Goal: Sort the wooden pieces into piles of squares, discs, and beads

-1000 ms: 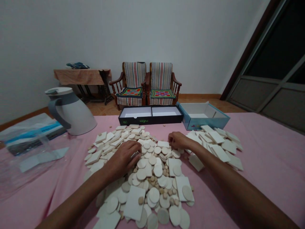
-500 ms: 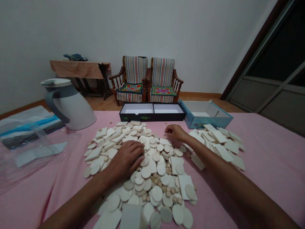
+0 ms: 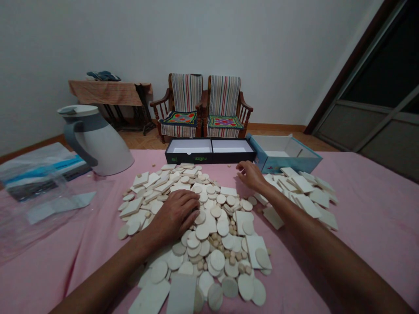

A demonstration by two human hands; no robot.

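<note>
A wide heap of pale wooden pieces (image 3: 216, 226) covers the middle of the pink cloth: round discs, rectangular tiles and small beads. My left hand (image 3: 180, 211) rests palm down on the heap's left side, fingers loosely bent over the discs. Beyond the heap's far right edge hovers my right hand (image 3: 251, 174), its fingers bent and a little apart, with nothing visible between them. Under and beside my right forearm lies a second pile of rectangular wooden tiles (image 3: 306, 192). A blue box (image 3: 284, 165) stands just behind that pile, close to my right hand.
A black two-part box tray (image 3: 209, 158) stands behind the heap. On the left are a white and grey jug (image 3: 106, 148) and clear plastic packaging (image 3: 49, 192). Pink cloth (image 3: 369, 209) covers the surface. Two wooden armchairs (image 3: 225, 98) stand by the wall.
My right hand has moved right and slightly away from me, off the heap's edge toward the blue box. My left hand stays on the heap. The view has shifted slightly.
</note>
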